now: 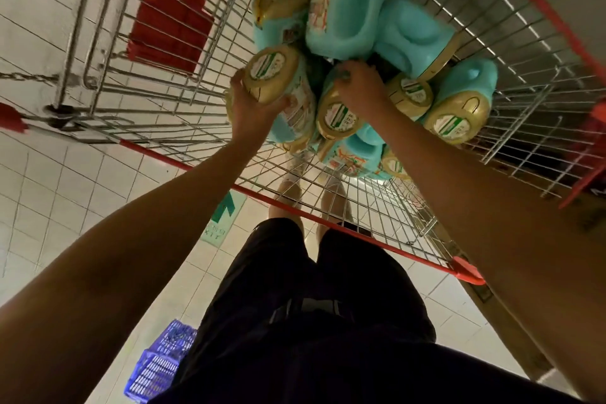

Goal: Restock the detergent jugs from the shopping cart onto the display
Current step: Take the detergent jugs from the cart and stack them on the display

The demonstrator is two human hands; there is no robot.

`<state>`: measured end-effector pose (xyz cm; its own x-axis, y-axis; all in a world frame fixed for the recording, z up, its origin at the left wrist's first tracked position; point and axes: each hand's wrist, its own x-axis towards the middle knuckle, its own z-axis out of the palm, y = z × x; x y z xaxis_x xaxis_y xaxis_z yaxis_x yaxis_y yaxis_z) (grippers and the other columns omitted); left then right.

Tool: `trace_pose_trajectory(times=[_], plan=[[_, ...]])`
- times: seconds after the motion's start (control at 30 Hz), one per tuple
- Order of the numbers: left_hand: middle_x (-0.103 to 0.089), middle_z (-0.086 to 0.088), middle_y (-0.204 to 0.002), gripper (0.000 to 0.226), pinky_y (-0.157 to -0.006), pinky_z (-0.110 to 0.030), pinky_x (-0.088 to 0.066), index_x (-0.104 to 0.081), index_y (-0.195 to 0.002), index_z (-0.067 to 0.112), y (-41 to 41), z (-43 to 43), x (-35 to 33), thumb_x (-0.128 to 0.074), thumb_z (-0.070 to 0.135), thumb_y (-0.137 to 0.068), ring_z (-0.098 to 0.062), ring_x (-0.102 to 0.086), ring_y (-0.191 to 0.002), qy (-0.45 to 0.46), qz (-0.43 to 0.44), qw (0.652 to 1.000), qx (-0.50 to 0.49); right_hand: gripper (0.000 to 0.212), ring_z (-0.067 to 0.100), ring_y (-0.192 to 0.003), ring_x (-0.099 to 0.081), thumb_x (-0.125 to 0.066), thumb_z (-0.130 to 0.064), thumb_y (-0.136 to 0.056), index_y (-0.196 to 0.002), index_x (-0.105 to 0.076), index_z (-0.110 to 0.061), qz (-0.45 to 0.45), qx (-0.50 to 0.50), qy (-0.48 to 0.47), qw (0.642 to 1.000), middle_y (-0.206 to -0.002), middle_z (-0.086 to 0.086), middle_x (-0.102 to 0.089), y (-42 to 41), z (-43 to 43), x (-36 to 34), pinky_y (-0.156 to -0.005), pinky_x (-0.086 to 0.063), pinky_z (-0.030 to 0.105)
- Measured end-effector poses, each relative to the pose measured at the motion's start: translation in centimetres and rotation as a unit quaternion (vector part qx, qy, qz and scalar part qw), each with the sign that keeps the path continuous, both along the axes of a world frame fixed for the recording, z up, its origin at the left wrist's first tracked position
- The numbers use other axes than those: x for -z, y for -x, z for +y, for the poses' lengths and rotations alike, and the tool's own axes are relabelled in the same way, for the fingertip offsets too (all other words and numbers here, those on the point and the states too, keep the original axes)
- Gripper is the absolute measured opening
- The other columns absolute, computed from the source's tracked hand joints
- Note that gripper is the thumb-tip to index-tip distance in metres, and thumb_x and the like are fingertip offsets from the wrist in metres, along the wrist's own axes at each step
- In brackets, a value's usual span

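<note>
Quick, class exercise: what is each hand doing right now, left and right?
Left hand: closed on the left jug, round its top.
Right hand: closed on the middle jug; its grip is partly hidden.

Detergent jugs (344,26) around the fingers (237,84) are turquoise with gold caps (469,108) and white-and-green round stickers. Shopping cart (157,156) beyond them: silver wire grid, red rim. Floor (49,190) pale square tiles; basket (154,367) blue; shorts (311,321) black.
</note>
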<state>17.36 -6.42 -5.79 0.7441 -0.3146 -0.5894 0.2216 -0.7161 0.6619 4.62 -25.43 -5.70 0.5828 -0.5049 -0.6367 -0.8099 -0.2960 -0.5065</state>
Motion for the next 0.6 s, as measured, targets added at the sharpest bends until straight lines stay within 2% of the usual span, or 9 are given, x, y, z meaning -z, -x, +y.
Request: trace_pose_trajectory(times=[0.13, 0.23, 0.3, 0.37, 0.4, 0.5, 0.6], plan=[[-0.061, 0.001, -0.137, 0.095, -0.097, -0.046, -0.062, -0.039, -0.149, 0.016, -0.7, 1.9, -2.4, -0.094, 0.024, -0.072, -0.016, -0.065, -0.122, 0.037, 0.055, 0.998, 0.009, 0.035, 0.037, -0.128, -0.057, -0.049, -0.014, -0.106, -0.136, -0.065, -0.005, -0.024, 0.044, -0.034, 0.998, -0.138, 0.021, -0.062, 1.0, 1.4, -1.7, -0.098, -0.041, 0.03], [-0.063, 0.001, -0.134, 0.095, -0.095, -0.043, -0.063, -0.042, -0.147, 0.018, -0.6, 2.7, -5.0, -0.093, 0.031, -0.067, -0.017, -0.067, -0.119, 0.063, 0.089, 0.994, 0.008, 0.031, 0.031, -0.125, -0.061, -0.05, -0.02, -0.108, -0.134, -0.066, -0.011, -0.06, 0.097, -0.079, 0.99, -0.136, 0.014, -0.067, 1.9, 2.6, -2.9, -0.091, -0.039, 0.023], [-0.064, -0.005, -0.134, 0.093, -0.092, -0.045, -0.063, -0.045, -0.143, 0.021, -0.3, 2.8, -6.8, -0.09, 0.035, -0.063, -0.026, -0.07, -0.118, 0.087, 0.125, 0.988, 0.008, 0.029, 0.028, -0.122, -0.063, -0.051, -0.026, -0.109, -0.129, -0.067, -0.013, -0.09, 0.132, -0.134, 0.978, -0.131, 0.01, -0.069, 2.5, 3.3, -3.8, -0.099, -0.047, 0.032], [-0.063, -0.013, -0.136, 0.087, -0.086, -0.047, -0.065, -0.045, -0.144, 0.02, 0.2, 2.8, -8.5, -0.086, 0.03, -0.068, -0.034, -0.071, -0.116, 0.11, 0.167, 0.98, 0.019, 0.033, 0.026, -0.121, -0.063, -0.049, -0.035, -0.11, -0.128, -0.067, -0.014, -0.113, 0.151, -0.167, 0.968, -0.129, 0.008, -0.069, 3.1, 3.8, -4.7, -0.105, -0.051, 0.044], [-0.063, -0.016, -0.137, 0.086, -0.083, -0.047, -0.065, -0.043, -0.147, 0.018, 0.4, 2.9, -9.4, -0.083, 0.026, -0.072, -0.036, -0.072, -0.114, 0.123, 0.19, 0.974, 0.026, 0.034, 0.024, -0.118, -0.065, -0.048, -0.039, -0.111, -0.125, -0.068, -0.016, -0.125, 0.168, -0.183, 0.961, -0.125, 0.006, -0.071, 3.5, 4.1, -5.2, -0.104, -0.052, 0.045], [-0.061, -0.023, -0.139, 0.089, -0.083, -0.048, -0.064, -0.038, -0.153, 0.017, 1.4, 3.3, -11.8, -0.081, 0.029, -0.076, -0.038, -0.072, -0.114, 0.16, 0.235, 0.958, 0.037, 0.033, 0.007, -0.095, -0.074, -0.047, -0.048, -0.11, -0.105, -0.072, -0.028, -0.166, 0.228, -0.253, 0.925, -0.099, -0.01, -0.079, 4.8, 4.3, -7.4, -0.09, -0.06, 0.027], [-0.063, -0.028, -0.134, 0.099, -0.079, -0.042, -0.064, -0.036, -0.152, 0.005, 2.6, 3.5, -14.4, -0.082, 0.044, -0.074, -0.044, -0.07, -0.115, 0.188, 0.253, 0.948, 0.055, 0.039, 0.016, -0.105, -0.075, -0.044, -0.053, -0.108, -0.118, -0.072, -0.027, -0.21, 0.282, -0.346, 0.87, -0.11, -0.004, -0.08, 6.5, 4.7, -10.3, -0.09, -0.062, 0.033]])
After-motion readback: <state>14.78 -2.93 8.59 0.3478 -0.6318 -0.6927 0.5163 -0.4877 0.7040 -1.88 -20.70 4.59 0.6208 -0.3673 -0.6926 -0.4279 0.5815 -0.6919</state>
